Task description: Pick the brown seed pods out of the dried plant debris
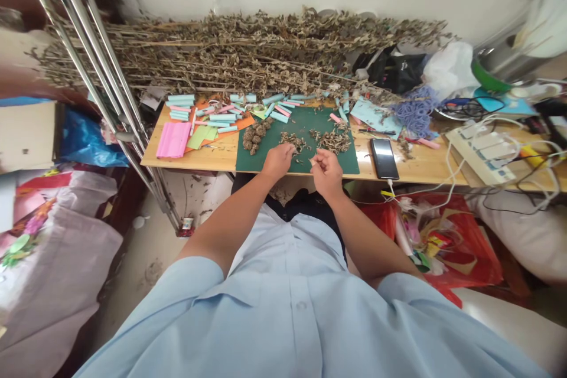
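My left hand (pixel 277 161) rests at the front of a green mat (pixel 254 160), its fingers closed beside a small heap of dried leaves (pixel 292 141). What they hold, if anything, is too small to make out. To its right, my right hand (pixel 328 170) is pinched at the mat's front edge, with a tiny pale-brown bit, perhaps a leaf piece, at the fingertips. A larger pile of dried leaves (pixel 335 142) lies just beyond it. At the mat's left sit several rolled brown clumps (pixel 256 136) of dried plant.
Long dried leafy stalks (pixel 239 53) line the wall. Blue and pink paper rolls (pixel 221 118) and pink paper (pixel 173 140) lie left. On the right are a phone (pixel 384 158) on a cable, purple string (pixel 415 111) and a power strip (pixel 481 153). Metal crutches (pixel 110 82) lean at the left.
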Motion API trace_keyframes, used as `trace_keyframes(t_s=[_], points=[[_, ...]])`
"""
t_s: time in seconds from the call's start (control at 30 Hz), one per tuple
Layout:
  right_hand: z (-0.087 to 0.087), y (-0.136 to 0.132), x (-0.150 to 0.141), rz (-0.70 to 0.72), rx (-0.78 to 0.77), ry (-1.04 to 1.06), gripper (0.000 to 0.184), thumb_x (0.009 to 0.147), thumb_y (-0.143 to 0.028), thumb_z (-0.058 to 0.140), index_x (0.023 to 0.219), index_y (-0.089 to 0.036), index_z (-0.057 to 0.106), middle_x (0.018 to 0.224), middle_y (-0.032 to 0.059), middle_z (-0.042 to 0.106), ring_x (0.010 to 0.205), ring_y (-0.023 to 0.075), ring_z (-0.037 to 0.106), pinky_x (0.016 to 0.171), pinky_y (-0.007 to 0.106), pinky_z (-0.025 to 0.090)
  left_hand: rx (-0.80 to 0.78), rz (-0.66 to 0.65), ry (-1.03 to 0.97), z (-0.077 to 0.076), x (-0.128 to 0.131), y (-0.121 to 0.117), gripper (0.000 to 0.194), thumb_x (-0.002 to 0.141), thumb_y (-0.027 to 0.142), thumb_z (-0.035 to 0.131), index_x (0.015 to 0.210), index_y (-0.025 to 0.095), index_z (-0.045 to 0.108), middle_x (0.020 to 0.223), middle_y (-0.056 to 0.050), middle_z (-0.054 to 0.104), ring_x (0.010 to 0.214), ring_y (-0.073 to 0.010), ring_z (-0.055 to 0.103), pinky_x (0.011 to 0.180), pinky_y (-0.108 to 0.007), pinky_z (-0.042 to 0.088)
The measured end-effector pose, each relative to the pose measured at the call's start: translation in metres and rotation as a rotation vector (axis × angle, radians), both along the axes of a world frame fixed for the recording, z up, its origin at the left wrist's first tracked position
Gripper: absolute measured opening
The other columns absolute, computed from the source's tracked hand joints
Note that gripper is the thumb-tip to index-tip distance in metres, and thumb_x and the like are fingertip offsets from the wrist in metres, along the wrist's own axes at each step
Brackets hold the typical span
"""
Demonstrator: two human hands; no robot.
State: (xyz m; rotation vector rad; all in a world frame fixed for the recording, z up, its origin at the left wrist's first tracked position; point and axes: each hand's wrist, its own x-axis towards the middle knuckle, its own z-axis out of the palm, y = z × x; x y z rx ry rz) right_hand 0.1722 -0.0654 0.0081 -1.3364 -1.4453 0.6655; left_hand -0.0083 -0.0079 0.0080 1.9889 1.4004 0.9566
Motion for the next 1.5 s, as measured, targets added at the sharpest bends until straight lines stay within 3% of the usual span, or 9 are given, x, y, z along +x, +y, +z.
trace_keyframes(t_s=[0.2, 0.37, 0.47, 0.63, 0.77, 0.87, 1.1, 1.37, 1.5], points=[[-0.017, -0.048, 0.010, 0.071, -0.063, -0.047, 0.037, 0.094, -0.039, 0.056, 0.129, -0.024, 0.053, 0.095, 0.0036, 0.069, 0.066, 0.0154, 0.063, 0.064, 0.032, 0.055, -0.020, -0.017, -0.053, -0.006, 0.003, 0.002, 0.028, 0.094, 0.020, 0.058, 0.115, 0.025, 0.076, 0.120, -0.007, 0.075, 0.112, -0.0239, 0.069, 0.104, -0.039, 0.052], [-0.040, -0.072, 0.017, 0.175, -0.086, -0.233, 0.036, 0.093, -0.030, 0.054, 0.128, -0.026, 0.058, 0.101, 0.0064, 0.072, 0.079, 0.0207, 0.069, 0.079, 0.040, 0.060, 0.005, -0.024, -0.035, -0.007, 0.000, 0.002, 0.032, 0.096, 0.019, 0.055, 0.119, 0.025, 0.076, 0.119, -0.007, 0.076, 0.112, -0.0247, 0.070, 0.104, -0.040, 0.053], [-0.045, -0.075, 0.022, 0.248, -0.072, -0.353, 0.026, 0.093, -0.027, 0.052, 0.114, -0.027, 0.067, 0.105, 0.0076, 0.073, 0.093, 0.0241, 0.071, 0.086, 0.043, 0.060, 0.008, -0.015, 0.006, -0.006, -0.001, 0.001, 0.029, 0.095, 0.020, 0.055, 0.114, 0.023, 0.076, 0.116, -0.009, 0.076, 0.110, -0.0251, 0.070, 0.102, -0.040, 0.053], [-0.031, -0.059, 0.034, 0.118, -0.049, -0.423, 0.022, 0.097, -0.035, 0.052, 0.101, -0.026, 0.072, 0.099, 0.0068, 0.076, 0.094, 0.0248, 0.072, 0.089, 0.042, 0.058, 0.015, -0.021, -0.005, 0.000, -0.003, -0.002, 0.023, 0.096, 0.026, 0.056, 0.104, 0.022, 0.077, 0.104, -0.007, 0.077, 0.100, -0.0230, 0.069, 0.095, -0.034, 0.052], [-0.016, -0.028, 0.052, -0.096, 0.016, -0.430, 0.027, 0.098, -0.039, 0.051, 0.102, -0.023, 0.072, 0.102, 0.0098, 0.076, 0.092, 0.0255, 0.070, 0.090, 0.043, 0.056, 0.004, -0.010, -0.022, 0.003, -0.003, -0.003, 0.028, 0.099, 0.035, 0.052, 0.095, 0.022, 0.075, 0.092, -0.007, 0.076, 0.090, -0.0213, 0.068, 0.087, -0.032, 0.051], [-0.007, -0.002, 0.064, -0.201, 0.026, -0.478, 0.028, 0.094, -0.040, 0.055, 0.105, -0.020, 0.072, 0.100, 0.0105, 0.073, 0.079, 0.0231, 0.066, 0.085, 0.042, 0.056, 0.006, -0.012, -0.017, 0.005, -0.002, -0.004, 0.031, 0.100, 0.038, 0.050, 0.090, 0.021, 0.074, 0.089, -0.007, 0.074, 0.087, -0.0210, 0.067, 0.084, -0.031, 0.050], [-0.001, 0.033, 0.061, -0.158, -0.076, -0.685, 0.033, 0.090, -0.039, 0.063, 0.118, -0.026, 0.073, 0.109, 0.0095, 0.071, 0.082, 0.0233, 0.065, 0.079, 0.040, 0.056, 0.035, -0.023, -0.009, 0.006, -0.002, -0.006, 0.027, 0.098, 0.035, 0.053, 0.088, 0.022, 0.073, 0.089, -0.007, 0.074, 0.088, -0.0209, 0.066, 0.084, -0.031, 0.050], [0.005, 0.036, 0.055, -0.185, -0.028, -0.574, 0.036, 0.089, -0.029, 0.059, 0.123, -0.024, 0.071, 0.104, 0.0089, 0.074, 0.091, 0.0261, 0.067, 0.089, 0.044, 0.056, 0.045, -0.043, -0.008, 0.008, -0.001, -0.007, 0.025, 0.098, 0.032, 0.054, 0.085, 0.021, 0.072, 0.091, -0.007, 0.074, 0.089, -0.0209, 0.067, 0.085, -0.031, 0.050], [0.010, 0.042, 0.052, -0.044, 0.014, -0.554, 0.038, 0.092, -0.024, 0.054, 0.127, -0.024, 0.068, 0.110, 0.0084, 0.074, 0.103, 0.0260, 0.068, 0.095, 0.043, 0.055, 0.050, -0.045, 0.007, 0.008, -0.001, -0.006, 0.025, 0.098, 0.032, 0.055, 0.084, 0.021, 0.072, 0.091, -0.007, 0.074, 0.089, -0.0209, 0.067, 0.085, -0.032, 0.050]])
